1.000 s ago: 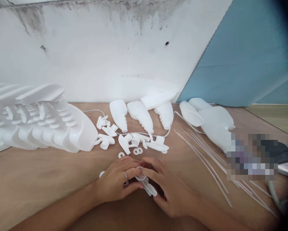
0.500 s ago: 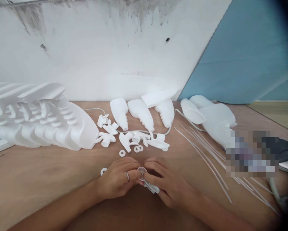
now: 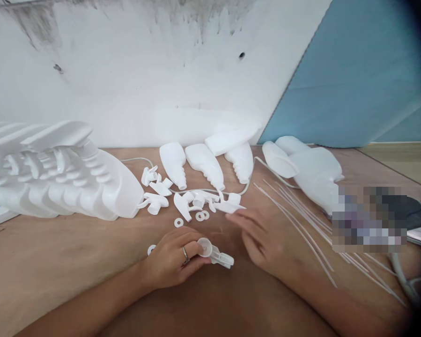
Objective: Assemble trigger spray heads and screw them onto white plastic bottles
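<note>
Between its thumb and fingers, my left hand (image 3: 177, 255) grips a white plastic spray head (image 3: 217, 255), its round open end facing up and its narrow part pointing right. My right hand (image 3: 257, 234) is off that part, reaching to the loose white spray heads (image 3: 196, 199); its fingertips are at the lower edge of the rightmost one (image 3: 229, 204). Whether they pinch anything is hidden by the fingers and blur. White ring washers (image 3: 178, 222) lie in front of the pile, one partly behind my left hand.
Stacked white bottles (image 3: 115, 187) fill the left side. More white bottles (image 3: 205, 161) lie along the wall, others (image 3: 315, 173) at the right. Thin white tubes (image 3: 298, 224) spread over the right of the wooden table (image 3: 55, 262). A grey cable (image 3: 247, 187) runs behind the spray heads.
My right hand has left the spray head in my left hand and moved up and right to the pile. My left hand still holds its spray head, now more exposed.
</note>
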A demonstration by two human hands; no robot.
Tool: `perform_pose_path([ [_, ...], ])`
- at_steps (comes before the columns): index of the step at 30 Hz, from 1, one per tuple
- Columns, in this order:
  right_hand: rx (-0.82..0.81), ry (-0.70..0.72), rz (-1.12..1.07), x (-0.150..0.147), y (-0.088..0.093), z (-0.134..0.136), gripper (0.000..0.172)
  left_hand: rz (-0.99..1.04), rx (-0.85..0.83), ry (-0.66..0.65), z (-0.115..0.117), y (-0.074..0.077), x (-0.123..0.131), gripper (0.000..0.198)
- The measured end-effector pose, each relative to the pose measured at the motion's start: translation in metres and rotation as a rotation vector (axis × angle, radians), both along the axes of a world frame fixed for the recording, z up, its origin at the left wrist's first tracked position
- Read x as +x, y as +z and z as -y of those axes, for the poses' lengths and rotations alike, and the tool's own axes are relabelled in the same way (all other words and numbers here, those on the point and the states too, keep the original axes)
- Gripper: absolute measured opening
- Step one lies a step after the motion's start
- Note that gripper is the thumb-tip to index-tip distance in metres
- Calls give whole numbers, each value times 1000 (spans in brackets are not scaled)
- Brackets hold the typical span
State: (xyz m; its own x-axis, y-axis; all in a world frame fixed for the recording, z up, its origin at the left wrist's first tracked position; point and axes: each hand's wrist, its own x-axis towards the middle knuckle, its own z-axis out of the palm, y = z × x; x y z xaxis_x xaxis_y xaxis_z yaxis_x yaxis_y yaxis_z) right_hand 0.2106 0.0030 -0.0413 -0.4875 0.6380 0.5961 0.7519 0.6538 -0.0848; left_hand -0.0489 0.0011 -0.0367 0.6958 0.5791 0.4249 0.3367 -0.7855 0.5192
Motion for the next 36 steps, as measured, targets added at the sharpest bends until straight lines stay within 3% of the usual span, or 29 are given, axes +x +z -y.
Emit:
perform_pose_path([
  [6,-23,-610,76,25,-10,-20,37,32,19,-14,0,1,0,9],
  [9,-66,-694,146,27,-15,-21,32,4,33,-26,-1,1,1,14],
  [18,-18,-595,157,29,-12,-21,36,-45,43,-24,0,-1,1,17],
  [22,-180,-420,-329,31,4,-16,33,-38,52,-20,0,-1,1,16],
  [26,-492,-261,-717,35,14,-13,29,-39,55,-25,0,-2,1,19],
  [29,-716,-141,-971,40,11,-17,28,4,32,-9,1,-2,1,24],
  [33,-856,-27,-1210,39,0,-25,36,59,-52,17,1,-2,-1,33],
  [36,-948,25,-1316,30,-4,-24,30,36,-132,48,2,-1,-1,31],
])
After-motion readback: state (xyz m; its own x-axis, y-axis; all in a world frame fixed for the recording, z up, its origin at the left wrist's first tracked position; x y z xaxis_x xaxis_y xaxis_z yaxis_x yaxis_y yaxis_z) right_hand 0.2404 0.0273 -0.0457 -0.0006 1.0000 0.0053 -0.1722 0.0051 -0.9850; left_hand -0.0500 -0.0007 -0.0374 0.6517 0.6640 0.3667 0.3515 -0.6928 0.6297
